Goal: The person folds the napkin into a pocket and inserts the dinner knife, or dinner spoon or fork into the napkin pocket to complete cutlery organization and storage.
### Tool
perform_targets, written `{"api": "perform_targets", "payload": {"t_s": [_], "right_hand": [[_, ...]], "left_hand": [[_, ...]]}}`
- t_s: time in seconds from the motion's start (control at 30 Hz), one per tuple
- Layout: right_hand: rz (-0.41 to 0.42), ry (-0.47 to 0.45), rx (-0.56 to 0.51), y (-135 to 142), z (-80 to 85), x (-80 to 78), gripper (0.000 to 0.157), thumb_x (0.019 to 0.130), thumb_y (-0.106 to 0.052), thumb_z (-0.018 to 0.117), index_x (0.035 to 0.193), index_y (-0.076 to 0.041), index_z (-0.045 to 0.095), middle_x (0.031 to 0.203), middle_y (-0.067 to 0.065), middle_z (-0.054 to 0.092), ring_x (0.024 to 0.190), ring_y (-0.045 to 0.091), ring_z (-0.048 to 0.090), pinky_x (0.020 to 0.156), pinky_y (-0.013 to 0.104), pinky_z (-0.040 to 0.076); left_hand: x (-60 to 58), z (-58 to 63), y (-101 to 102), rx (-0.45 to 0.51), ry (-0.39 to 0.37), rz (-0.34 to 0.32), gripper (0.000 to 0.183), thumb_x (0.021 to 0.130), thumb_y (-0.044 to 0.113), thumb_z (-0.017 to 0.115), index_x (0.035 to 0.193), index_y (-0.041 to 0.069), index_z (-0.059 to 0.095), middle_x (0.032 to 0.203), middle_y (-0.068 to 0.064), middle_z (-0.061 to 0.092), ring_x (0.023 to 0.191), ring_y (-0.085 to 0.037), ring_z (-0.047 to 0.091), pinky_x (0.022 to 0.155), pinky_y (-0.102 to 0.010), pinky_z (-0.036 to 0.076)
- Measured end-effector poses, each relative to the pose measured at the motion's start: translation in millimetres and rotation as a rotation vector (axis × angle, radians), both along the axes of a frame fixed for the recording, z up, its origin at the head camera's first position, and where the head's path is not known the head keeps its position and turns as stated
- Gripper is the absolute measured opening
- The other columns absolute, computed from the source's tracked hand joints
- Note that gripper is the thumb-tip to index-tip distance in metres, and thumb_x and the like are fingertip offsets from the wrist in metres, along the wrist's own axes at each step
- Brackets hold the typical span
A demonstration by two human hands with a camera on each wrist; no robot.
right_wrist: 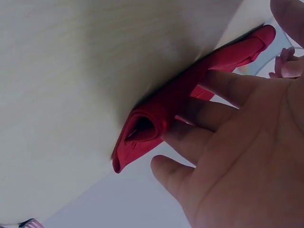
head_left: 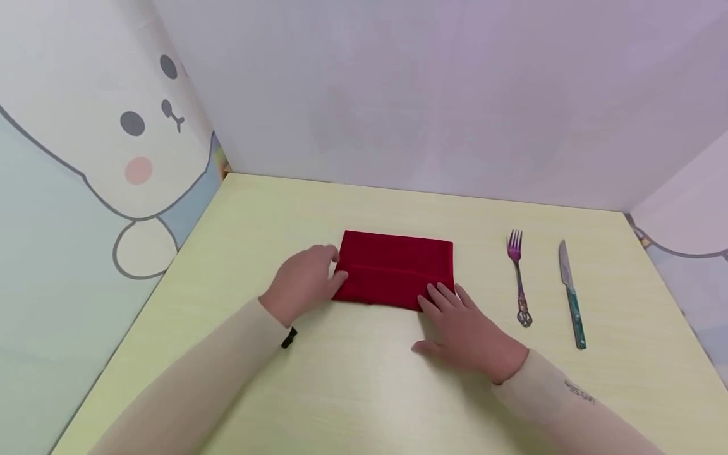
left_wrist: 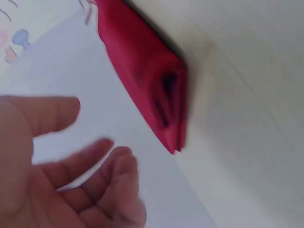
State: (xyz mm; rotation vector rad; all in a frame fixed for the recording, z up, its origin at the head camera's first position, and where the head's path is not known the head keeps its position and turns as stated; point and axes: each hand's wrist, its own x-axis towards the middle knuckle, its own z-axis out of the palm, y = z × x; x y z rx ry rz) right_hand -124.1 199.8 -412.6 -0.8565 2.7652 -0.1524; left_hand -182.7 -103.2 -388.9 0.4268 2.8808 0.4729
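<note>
A folded red cloth napkin (head_left: 392, 259) lies on the table, its near side rolled over into a thick fold. In both wrist views the end of that fold shows as a hollow loop. My left hand (head_left: 304, 281) is at the napkin's left edge; the left wrist view shows its bent fingers (left_wrist: 126, 166) and thumb apart from the cloth, holding nothing. On the near right corner rest the outstretched fingers of my right hand (head_left: 463, 332). From the right wrist, those fingers (right_wrist: 228, 85) touch the rolled fold, with the palm facing the camera.
To the right of the napkin lies a fork (head_left: 519, 278) with purple tines and an ornate handle. Farther right is a knife (head_left: 571, 294) with a green handle. A pale wall (head_left: 421, 95) stands behind the pale wooden table (head_left: 364, 392), and a cartoon-printed curtain (head_left: 62, 253) hangs at the left.
</note>
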Motion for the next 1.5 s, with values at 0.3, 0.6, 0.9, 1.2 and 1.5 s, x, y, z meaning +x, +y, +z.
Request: {"api": "perform_targets", "payload": {"t_s": [0.3, 0.6, 0.9, 1.2, 1.5], "right_hand": [[0.021, 0.003, 0.05, -41, -1.9, 3.3, 0.095, 0.091, -0.063, 0.068, 0.159, -0.004, 0.038, 0.165, 0.021, 0.028, 0.152, 0.043, 0.025, 0.121, 0.055, 0.023], [0.05, -0.015, 0.108, -70, -13.5, 12.6, 0.094, 0.091, -0.067, 0.065, 0.161, -0.012, 0.036, 0.167, 0.011, 0.029, 0.149, 0.042, 0.032, 0.116, 0.053, 0.035], [0.092, 0.078, 0.112, -80, -14.4, 12.5, 0.094, 0.092, -0.07, 0.061, 0.158, -0.007, 0.04, 0.165, 0.014, 0.033, 0.151, 0.036, 0.03, 0.118, 0.054, 0.031], [-0.061, -0.03, 0.147, -80, -16.1, 18.2, 0.1, 0.09, -0.074, 0.06, 0.162, -0.011, 0.032, 0.169, 0.008, 0.025, 0.151, 0.047, 0.024, 0.104, 0.076, 0.034], [-0.203, -0.023, 0.2, -60, -18.4, 25.9, 0.104, 0.089, -0.078, 0.056, 0.159, -0.003, 0.037, 0.162, 0.027, 0.031, 0.142, 0.061, 0.029, 0.107, 0.071, 0.036]], "left_hand": [[48.0, -3.9, 5, -0.206, 0.177, -0.34, 0.022, 0.089, 0.021, 0.074, 0.105, 0.006, 0.073, 0.106, -0.006, 0.062, 0.103, -0.024, 0.059, 0.086, -0.038, 0.052], [52.2, -9.8, 12, -0.264, -0.045, -0.302, 0.056, 0.098, 0.02, 0.065, 0.148, -0.001, 0.053, 0.156, -0.017, 0.046, 0.147, -0.036, 0.039, 0.118, -0.044, 0.034], [53.2, -22.0, 10, -0.402, 0.041, -0.371, 0.065, 0.093, 0.027, 0.074, 0.15, 0.005, 0.052, 0.157, -0.016, 0.045, 0.147, -0.034, 0.039, 0.115, -0.046, 0.039], [50.9, -25.9, 10, -0.46, 0.08, -0.408, 0.065, 0.094, 0.027, 0.075, 0.151, 0.005, 0.052, 0.156, -0.018, 0.046, 0.147, -0.034, 0.039, 0.113, -0.04, 0.041], [49.1, -22.3, 12, -0.445, 0.061, -0.43, 0.057, 0.098, 0.018, 0.067, 0.148, -0.003, 0.052, 0.154, -0.025, 0.045, 0.146, -0.041, 0.038, 0.101, -0.035, 0.051]]}}
